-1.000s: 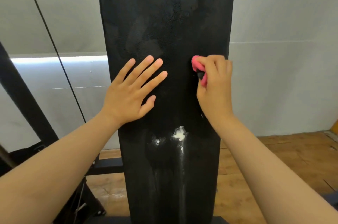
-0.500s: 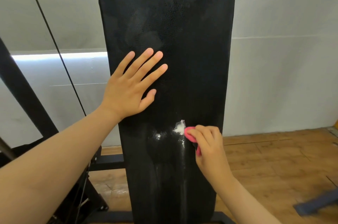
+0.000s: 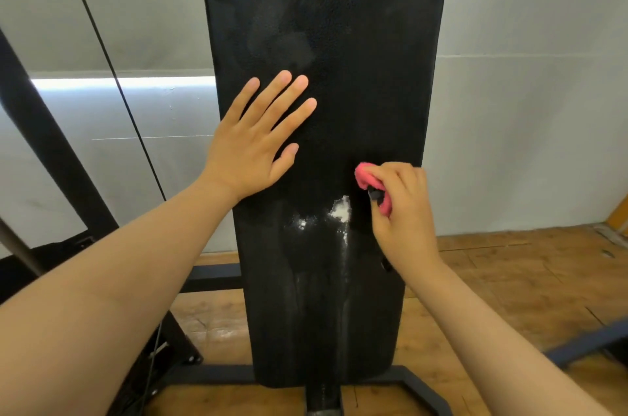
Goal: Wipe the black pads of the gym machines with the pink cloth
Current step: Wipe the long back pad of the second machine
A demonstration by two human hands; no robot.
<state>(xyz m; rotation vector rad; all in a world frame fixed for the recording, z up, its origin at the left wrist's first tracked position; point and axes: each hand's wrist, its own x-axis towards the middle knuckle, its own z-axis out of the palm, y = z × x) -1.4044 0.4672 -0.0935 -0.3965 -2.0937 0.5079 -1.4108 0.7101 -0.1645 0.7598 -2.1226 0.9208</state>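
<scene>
Your right hand [image 3: 397,208], pinching the pink cloth [image 3: 368,179], is coming back up the right edge of the black pad [image 3: 323,41]; your left hand [image 3: 255,150] is lying spread flat on it. The white spot [image 3: 341,211] is still waiting.

A grey wall [image 3: 526,109] stands far behind. At left run a thin black cable [image 3: 115,75] and a slanted black post [image 3: 51,143]. Wooden floor [image 3: 509,279] lies below dark frame bars [image 3: 210,277].
</scene>
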